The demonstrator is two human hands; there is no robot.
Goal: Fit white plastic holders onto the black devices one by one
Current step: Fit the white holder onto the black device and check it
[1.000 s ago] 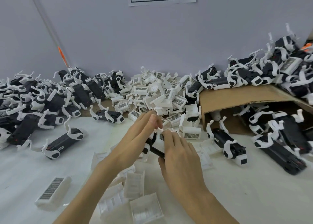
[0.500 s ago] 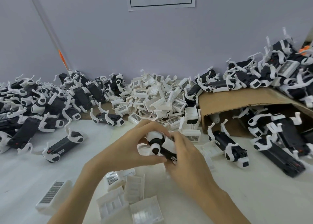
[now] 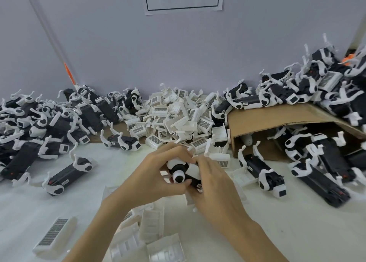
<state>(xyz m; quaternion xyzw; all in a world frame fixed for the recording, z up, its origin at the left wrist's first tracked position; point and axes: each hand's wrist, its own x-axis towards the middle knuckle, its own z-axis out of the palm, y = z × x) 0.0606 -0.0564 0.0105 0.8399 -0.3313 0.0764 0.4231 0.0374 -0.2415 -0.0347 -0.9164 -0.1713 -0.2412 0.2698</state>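
White plastic everywhere! Both hands grip one black device (image 3: 179, 175) just above the table (image 3: 99, 192): left hand (image 3: 152, 178) fingers curl over it, right hand (image 3: 210, 184) fingers wrap its far side, pressing a holder on. Beyond the fingertips, the loose holder heap (image 3: 174, 115) looks large, so plenty is left; fitted devices (image 3: 65, 174) flank both hands.

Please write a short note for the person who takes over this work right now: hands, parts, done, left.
Left hand and right hand both grip one black device above the table; its white holder looks partly on.
Loose white holders: heap at the wall, a few near you.
Done: many fitted devices lie left and right.
Left: seat this one, then go on.
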